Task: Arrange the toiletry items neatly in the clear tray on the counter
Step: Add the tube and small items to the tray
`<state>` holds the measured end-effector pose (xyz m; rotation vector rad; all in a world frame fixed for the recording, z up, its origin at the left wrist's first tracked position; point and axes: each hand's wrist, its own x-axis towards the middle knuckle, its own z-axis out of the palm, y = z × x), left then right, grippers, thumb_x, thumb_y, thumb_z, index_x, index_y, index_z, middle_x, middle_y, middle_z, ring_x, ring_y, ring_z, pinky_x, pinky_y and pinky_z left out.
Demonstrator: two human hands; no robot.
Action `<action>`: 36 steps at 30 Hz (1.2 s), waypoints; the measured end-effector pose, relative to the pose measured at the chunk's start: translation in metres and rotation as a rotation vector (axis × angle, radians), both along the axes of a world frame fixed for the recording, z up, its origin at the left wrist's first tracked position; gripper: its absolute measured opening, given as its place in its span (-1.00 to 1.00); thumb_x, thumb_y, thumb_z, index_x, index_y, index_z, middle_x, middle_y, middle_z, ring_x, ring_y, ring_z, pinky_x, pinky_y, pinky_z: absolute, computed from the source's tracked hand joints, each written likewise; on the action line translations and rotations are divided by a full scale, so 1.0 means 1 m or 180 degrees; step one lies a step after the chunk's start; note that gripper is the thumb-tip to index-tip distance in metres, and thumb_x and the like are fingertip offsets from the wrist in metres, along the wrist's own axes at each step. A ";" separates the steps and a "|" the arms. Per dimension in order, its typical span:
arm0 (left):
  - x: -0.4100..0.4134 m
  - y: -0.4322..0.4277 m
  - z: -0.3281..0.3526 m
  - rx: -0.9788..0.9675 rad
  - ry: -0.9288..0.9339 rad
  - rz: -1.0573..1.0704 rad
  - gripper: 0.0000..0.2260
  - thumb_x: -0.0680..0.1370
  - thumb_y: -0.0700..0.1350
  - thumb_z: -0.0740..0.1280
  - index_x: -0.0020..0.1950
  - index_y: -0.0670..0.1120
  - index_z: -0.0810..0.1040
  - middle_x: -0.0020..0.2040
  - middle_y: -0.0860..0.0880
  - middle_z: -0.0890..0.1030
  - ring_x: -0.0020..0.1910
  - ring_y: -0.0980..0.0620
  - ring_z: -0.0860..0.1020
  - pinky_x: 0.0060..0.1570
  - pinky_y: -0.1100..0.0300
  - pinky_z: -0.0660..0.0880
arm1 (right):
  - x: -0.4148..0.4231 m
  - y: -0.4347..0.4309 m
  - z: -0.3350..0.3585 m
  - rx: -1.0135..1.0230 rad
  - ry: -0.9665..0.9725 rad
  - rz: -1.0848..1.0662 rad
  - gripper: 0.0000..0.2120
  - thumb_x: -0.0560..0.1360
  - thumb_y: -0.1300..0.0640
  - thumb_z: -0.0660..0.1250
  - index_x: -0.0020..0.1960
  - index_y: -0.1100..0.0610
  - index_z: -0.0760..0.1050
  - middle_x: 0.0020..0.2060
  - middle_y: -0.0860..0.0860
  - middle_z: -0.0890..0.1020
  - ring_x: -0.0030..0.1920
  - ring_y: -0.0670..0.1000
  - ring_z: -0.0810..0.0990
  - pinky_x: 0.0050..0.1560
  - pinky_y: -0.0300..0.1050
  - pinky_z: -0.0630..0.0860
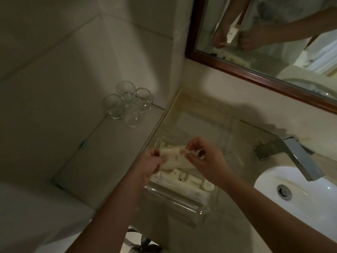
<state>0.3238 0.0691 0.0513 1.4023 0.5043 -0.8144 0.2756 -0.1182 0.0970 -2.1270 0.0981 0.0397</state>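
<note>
Over a clear tray (182, 198) on the bathroom counter, the left hand (151, 165) and right hand (206, 161) each pinch one end of a cream packet (175, 157). Several cream tubes (184, 181) already lie inside; placing appears partly done.

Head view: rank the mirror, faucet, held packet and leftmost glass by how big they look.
1. mirror
2. faucet
3. held packet and leftmost glass: they look alike and the packet is partly covered, so unranked.
</note>
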 end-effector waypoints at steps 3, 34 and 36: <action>0.020 -0.003 0.001 0.0242 -0.0325 -0.0016 -0.83 0.49 -0.26 0.39 0.07 -0.15 0.57 -0.04 -0.10 0.67 -0.14 -0.01 0.64 -0.26 0.19 0.55 | 0.016 -0.002 -0.011 0.0085 0.0810 -0.0204 -0.69 0.46 0.12 0.45 0.11 -0.11 0.45 -0.02 -0.16 0.56 -0.04 -0.15 0.58 -0.12 -0.22 0.58; 0.025 -0.016 -0.029 0.3114 -0.3440 -0.2087 -0.72 0.47 -0.10 0.28 0.15 -0.03 0.60 0.16 -0.04 0.58 0.11 -0.10 0.46 0.07 0.01 0.44 | 0.016 0.007 -0.058 -0.1845 0.0688 -0.0313 -0.61 0.51 0.00 0.33 0.33 -0.03 0.46 0.19 -0.01 0.50 0.03 0.06 0.61 -0.03 -0.07 0.56; 0.014 -0.029 -0.023 0.3134 -0.3456 -0.1966 -0.74 0.46 -0.11 0.27 0.11 -0.05 0.60 0.09 -0.08 0.59 0.08 -0.12 0.48 0.06 -0.01 0.46 | 0.004 -0.004 -0.055 -0.1809 0.0712 -0.0393 -0.62 0.50 0.00 0.31 0.31 -0.03 0.47 0.16 0.00 0.53 0.03 0.08 0.61 -0.03 -0.07 0.54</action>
